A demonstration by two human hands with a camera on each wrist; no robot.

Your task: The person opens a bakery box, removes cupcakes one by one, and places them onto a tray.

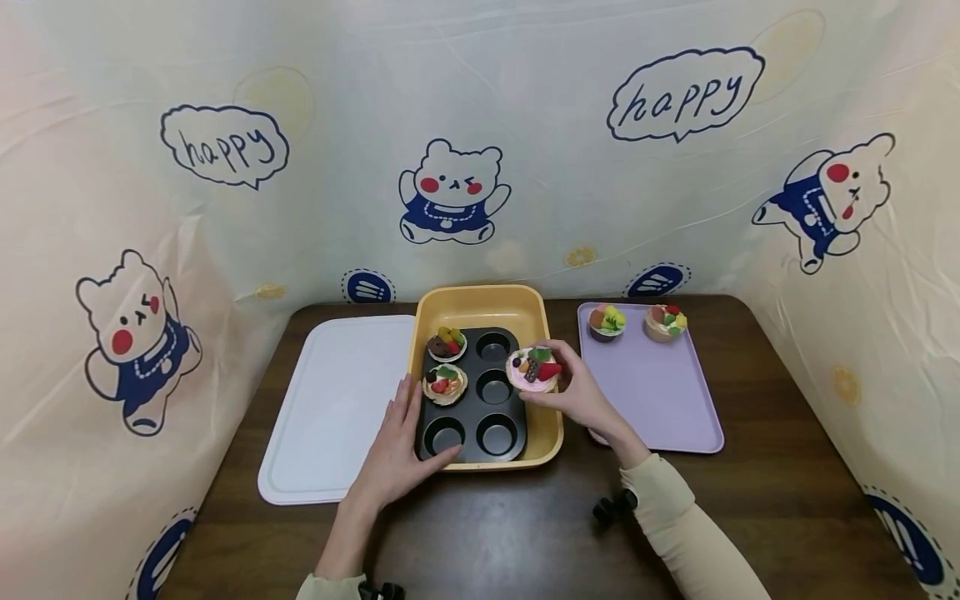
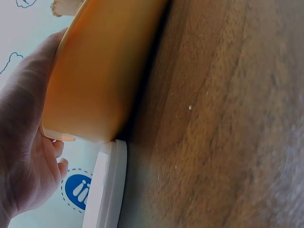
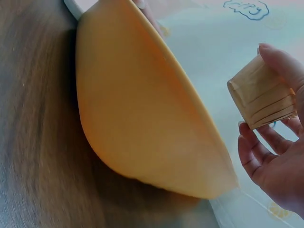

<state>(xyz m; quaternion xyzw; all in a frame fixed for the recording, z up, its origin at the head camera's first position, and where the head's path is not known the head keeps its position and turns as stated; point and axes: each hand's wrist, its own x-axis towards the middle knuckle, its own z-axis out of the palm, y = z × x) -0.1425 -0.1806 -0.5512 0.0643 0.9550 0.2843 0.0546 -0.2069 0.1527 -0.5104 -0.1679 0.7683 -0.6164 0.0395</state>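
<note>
R hand (image 1: 581, 396): fingers grasp one cupcake (image 1: 533, 369) by its side, thumb opposite. Cupcake position: raised above R rim of yellow tub (image 1: 552, 433), near mid-R well of muffin pan (image 1: 472, 408). Side hold prob. keeps the soft-looking topping untouched & facing up.

L hand (image 1: 401, 450): fingers extended, not clenched, laid against L side of tub; thumb crosses the near rim. Purpose, est.: to steady tub while R hand works.

Pan sits inside tub, prob. so the walls keep it from sliding. Two cupcakes, one fruit-topped (image 1: 446, 343), one cream-topped (image 1: 445, 384), occupy far-L & mid-L wells. Purple tray (image 1: 652, 392), R of tub, carries a dark-cased cupcake (image 1: 606, 322) & a pale-cased cupcake (image 1: 665, 322) at its far end, prob. within R reach. White board (image 1: 330, 400) lies flat on desk (image 1: 510, 525), L of tub.

View diffs: head view gives toppings & pan layout; wrist views hide pan behind tub wall. R wrist view adds the pleated tan wrapper (image 3: 261, 97) & the fingers under it. L wrist view adds board edge at tub base, plus a pale speck (image 2: 190, 108) on desk.
</note>
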